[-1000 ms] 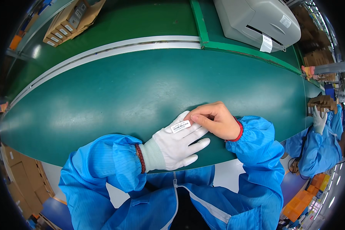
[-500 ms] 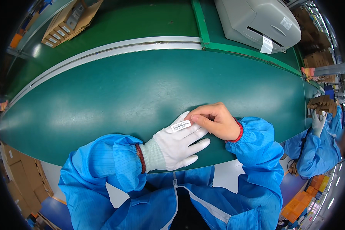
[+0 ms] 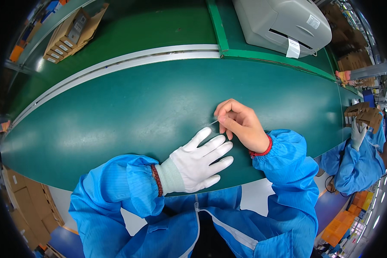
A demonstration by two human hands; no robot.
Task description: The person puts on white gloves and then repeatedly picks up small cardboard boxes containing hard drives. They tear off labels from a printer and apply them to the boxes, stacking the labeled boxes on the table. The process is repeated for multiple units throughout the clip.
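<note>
My left hand [image 3: 198, 163], in a white glove, rests on the green work surface [image 3: 116, 116] with its fingers spread and nothing in it. My bare right hand [image 3: 240, 121] is just beyond the gloved fingertips. Its thumb and forefinger pinch a small white label [image 3: 214, 122], seen almost edge-on, so its printed face is hidden. The label is apart from the glove, close to the tip of its thumb.
A grey label printer [image 3: 284, 26] with a white strip hanging from its slot stands at the back right. Flat cardboard boxes [image 3: 69, 38] lie at the back left. A metal rail [image 3: 137, 57] crosses behind the surface. Far right, a co-worker's gloved hand [image 3: 357, 135] holds brown cartons [image 3: 367, 118].
The label has come off the back of my left glove, lifted up and away by my right hand, and turned nearly edge-on. The left hand has stayed almost in place.
</note>
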